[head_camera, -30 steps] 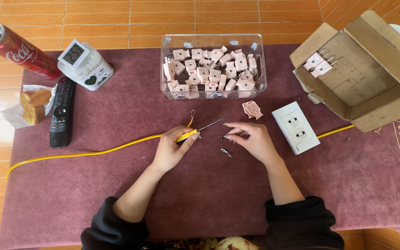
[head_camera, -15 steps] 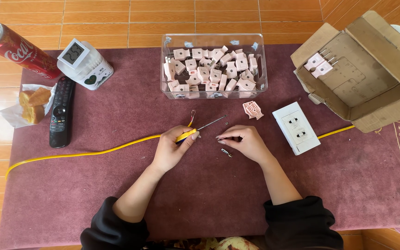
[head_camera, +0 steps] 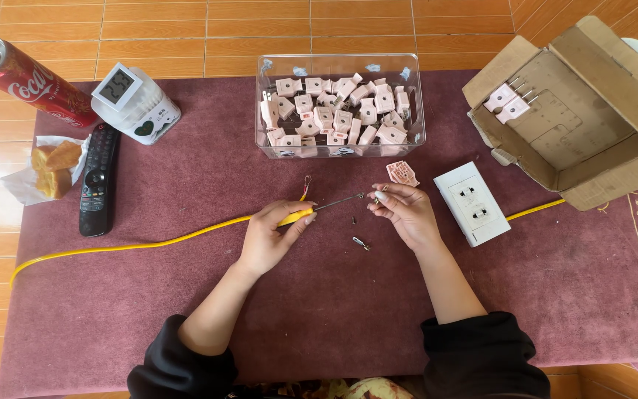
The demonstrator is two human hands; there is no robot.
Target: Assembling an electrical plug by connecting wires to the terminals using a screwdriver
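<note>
A person's left hand [head_camera: 267,240] closes around a yellow-handled screwdriver [head_camera: 317,210], its tip meeting a small metal part pinched in the fingertips of the right hand [head_camera: 406,214], above the middle of a maroon mat [head_camera: 149,310]. The work looks best done with the blade held square to the part and the pinch kept firm. 2 loose screws [head_camera: 359,235] lie just near of the tip. 1 yellow cable [head_camera: 134,245] runs left to right; 1 white double socket [head_camera: 472,203] sits right. Beyond, 1 clear tub [head_camera: 340,144] holds many pink plug shells; 1 cardboard box [head_camera: 585,118] holds 2 plugs [head_camera: 506,102].
</note>
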